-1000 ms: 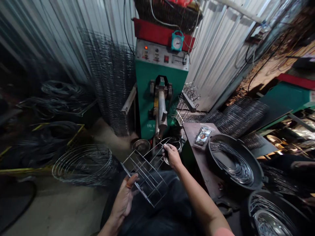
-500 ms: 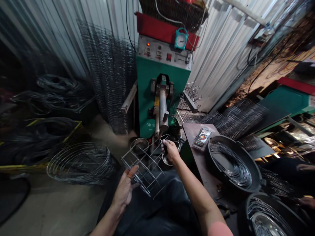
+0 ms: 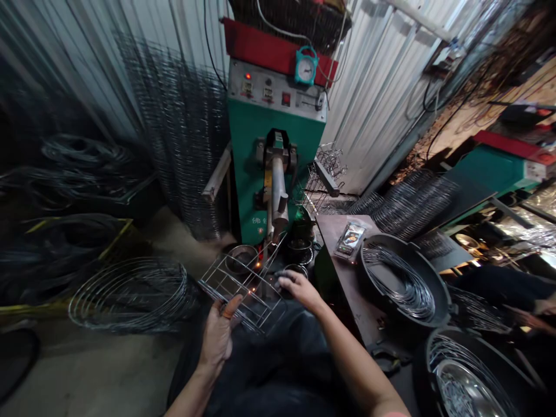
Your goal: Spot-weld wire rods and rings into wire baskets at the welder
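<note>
The wire rack [image 3: 243,295] is held at its near edge by the left hand [image 3: 219,339], while whether the curled right hand [image 3: 299,289] grips the rack cannot be made out, both being just below the green machine [image 3: 273,124].

The wire rack [image 3: 243,289] at lower centre is bright, smooth steel. Upper right of centre, the wall [image 3: 360,116] is ribbed sheet metal, and the machine body [image 3: 256,168] is glossy green-painted metal. At right, the tub [image 3: 403,278] is matt black, the bowl [image 3: 460,388] polished steel, and the surface [image 3: 334,243] rough, worn brown metal.
</note>
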A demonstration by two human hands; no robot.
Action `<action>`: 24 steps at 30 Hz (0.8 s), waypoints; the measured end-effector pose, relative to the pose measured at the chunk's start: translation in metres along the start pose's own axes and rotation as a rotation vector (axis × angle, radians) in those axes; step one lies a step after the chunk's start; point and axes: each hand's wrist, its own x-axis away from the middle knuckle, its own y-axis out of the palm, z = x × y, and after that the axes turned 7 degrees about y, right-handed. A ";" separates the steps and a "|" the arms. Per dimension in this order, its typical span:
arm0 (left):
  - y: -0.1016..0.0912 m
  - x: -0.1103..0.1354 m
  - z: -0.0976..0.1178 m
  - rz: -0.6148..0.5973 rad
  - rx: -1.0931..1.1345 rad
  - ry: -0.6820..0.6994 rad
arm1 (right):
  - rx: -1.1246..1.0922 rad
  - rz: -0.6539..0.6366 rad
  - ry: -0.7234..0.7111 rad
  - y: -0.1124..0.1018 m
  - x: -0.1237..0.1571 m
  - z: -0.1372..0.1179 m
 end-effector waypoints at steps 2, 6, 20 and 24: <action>-0.002 -0.002 -0.001 -0.015 -0.006 0.002 | 0.109 -0.049 -0.041 0.006 0.017 0.008; -0.005 -0.002 -0.002 -0.022 -0.001 0.000 | 0.136 -0.012 -0.092 0.017 0.025 0.016; -0.008 -0.005 0.003 -0.039 -0.044 0.014 | 0.035 0.024 -0.092 0.026 0.020 0.023; -0.029 0.011 0.003 -0.129 -0.064 0.025 | 0.170 -0.063 -0.076 0.017 0.052 0.025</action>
